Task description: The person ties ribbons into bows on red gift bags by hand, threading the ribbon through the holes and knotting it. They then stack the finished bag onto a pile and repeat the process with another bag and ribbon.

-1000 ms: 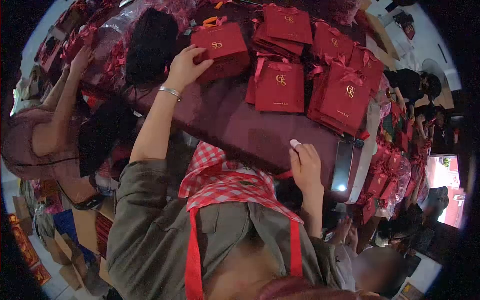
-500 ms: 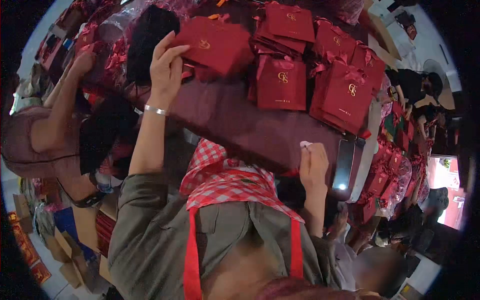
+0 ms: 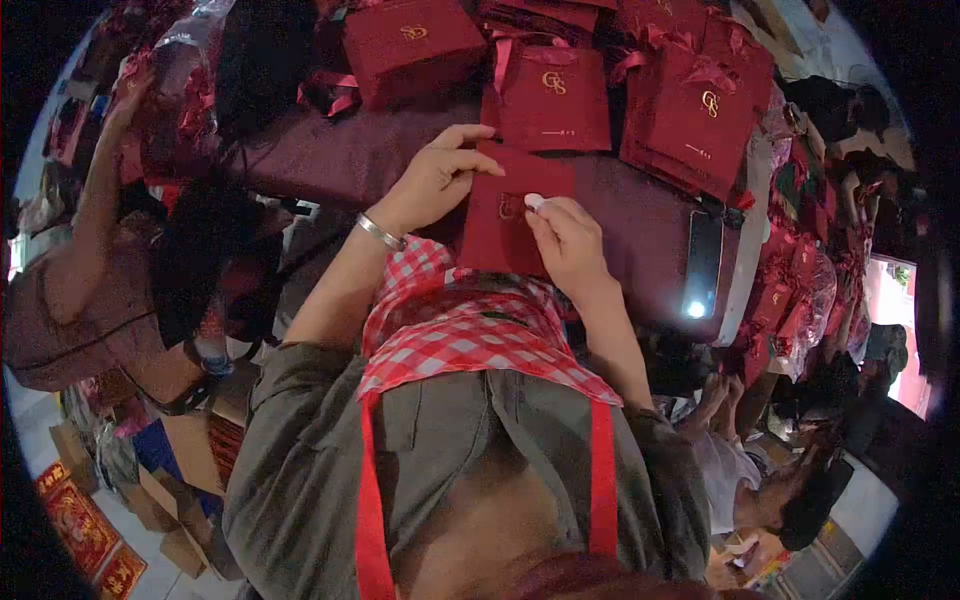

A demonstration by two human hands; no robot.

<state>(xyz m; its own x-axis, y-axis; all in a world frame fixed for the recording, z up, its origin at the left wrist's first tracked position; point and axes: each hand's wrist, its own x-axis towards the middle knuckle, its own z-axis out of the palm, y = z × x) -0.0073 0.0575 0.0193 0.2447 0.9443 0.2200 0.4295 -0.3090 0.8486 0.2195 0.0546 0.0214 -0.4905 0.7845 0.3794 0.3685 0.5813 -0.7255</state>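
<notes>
A dark red paper gift bag (image 3: 515, 225) with a gold logo lies in front of me at the table's near edge. My left hand (image 3: 437, 183) grips its upper left edge, thumb and fingers closed there. Over the logo, my right hand (image 3: 572, 245) pinches a small white piece (image 3: 534, 202), which looks soft like a cotton pad; it partly covers the gold letters. Just beyond stands a stack of matching bags, the top bag (image 3: 553, 95) showing its logo and a ribbon. Another red bag (image 3: 415, 50) lies to the upper left.
More stacked bags (image 3: 700, 115) fill the right side of the dark red tablecloth (image 3: 630, 235). A phone (image 3: 703, 265) with a bright spot lies near the right edge. Co-workers sit left and right, and cardboard boxes (image 3: 185, 520) stand on the floor at lower left.
My left hand has come down from the upper left with a red bag, now in front of me. My right hand has moved left and up, bringing the white piece onto its logo.
</notes>
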